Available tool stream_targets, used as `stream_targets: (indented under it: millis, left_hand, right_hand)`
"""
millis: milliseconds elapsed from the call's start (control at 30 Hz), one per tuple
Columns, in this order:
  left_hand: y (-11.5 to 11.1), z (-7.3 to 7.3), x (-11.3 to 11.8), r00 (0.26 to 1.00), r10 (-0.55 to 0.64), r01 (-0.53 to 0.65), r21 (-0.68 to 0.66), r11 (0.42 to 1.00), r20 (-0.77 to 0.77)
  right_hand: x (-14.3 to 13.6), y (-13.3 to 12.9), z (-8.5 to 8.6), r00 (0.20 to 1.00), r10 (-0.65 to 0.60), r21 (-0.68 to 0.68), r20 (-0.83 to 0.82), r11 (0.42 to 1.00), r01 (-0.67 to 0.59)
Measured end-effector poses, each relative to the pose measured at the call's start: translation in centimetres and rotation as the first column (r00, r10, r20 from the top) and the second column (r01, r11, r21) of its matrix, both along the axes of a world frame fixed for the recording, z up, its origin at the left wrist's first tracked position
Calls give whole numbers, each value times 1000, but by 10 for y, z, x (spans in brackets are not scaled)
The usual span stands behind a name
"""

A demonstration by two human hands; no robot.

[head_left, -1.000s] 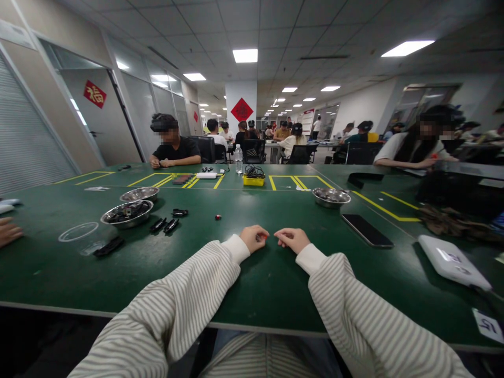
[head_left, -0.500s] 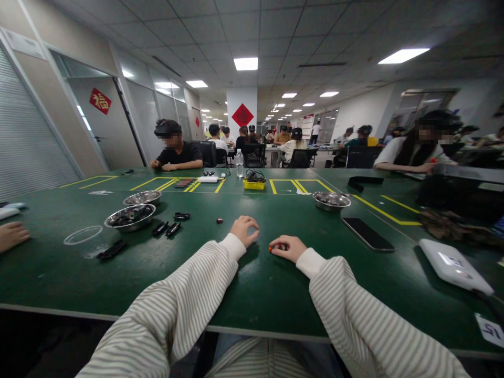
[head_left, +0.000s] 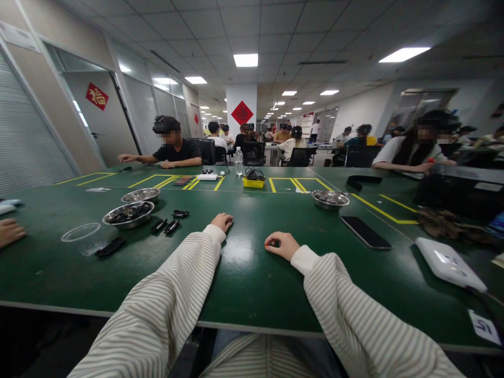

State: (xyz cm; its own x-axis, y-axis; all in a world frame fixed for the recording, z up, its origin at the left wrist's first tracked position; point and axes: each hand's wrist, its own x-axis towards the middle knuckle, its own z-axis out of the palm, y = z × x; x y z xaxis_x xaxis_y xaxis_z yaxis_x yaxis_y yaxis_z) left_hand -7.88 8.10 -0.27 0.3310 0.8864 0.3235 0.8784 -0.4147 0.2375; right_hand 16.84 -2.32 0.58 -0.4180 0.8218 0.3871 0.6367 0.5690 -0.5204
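Note:
My left hand (head_left: 223,221) rests on the green table (head_left: 244,294) with its fingers curled down. It covers the spot where a small red and black piece lay, and that piece is hidden now. To its right, my right hand (head_left: 283,245) pinches a small orange-red piece (head_left: 266,245) between thumb and fingertips, low over the table. Several black plastic parts (head_left: 172,227) lie left of my left hand, apart from it.
Farther left stand two steel bowls (head_left: 128,224), one full of black parts, and a clear plastic cup (head_left: 84,241). On the right are another steel bowl (head_left: 329,199), a phone (head_left: 365,232) and a white power bank (head_left: 449,262). A co-worker's hand (head_left: 11,230) rests at the left edge.
My left hand has moved left and away from me, onto the small red and black piece. My right hand has shifted slightly left. The co-worker opposite has stretched an arm out sideways.

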Motion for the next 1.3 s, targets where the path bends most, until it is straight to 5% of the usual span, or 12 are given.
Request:
stream_targets:
  millis: [200, 367, 1133, 1300]
  left_hand:
    - [-47, 0, 57, 935, -313, 308, 58, 950, 169]
    - [-79, 2, 85, 871, -408, 397, 96, 913, 272]
    - [-84, 7, 84, 833, -390, 367, 135, 920, 392]
    - [-86, 9, 83, 807, -462, 444, 137, 886, 368]
  right_hand:
    - [1, 0, 3, 986, -76, -91, -151, 994, 63]
    - [2, -1, 3, 971, -81, -124, -225, 991, 54]
    - [4, 0, -2, 903, -90, -131, -419, 991, 39]
    - [4, -1, 1, 904, -76, -140, -422, 990, 17]
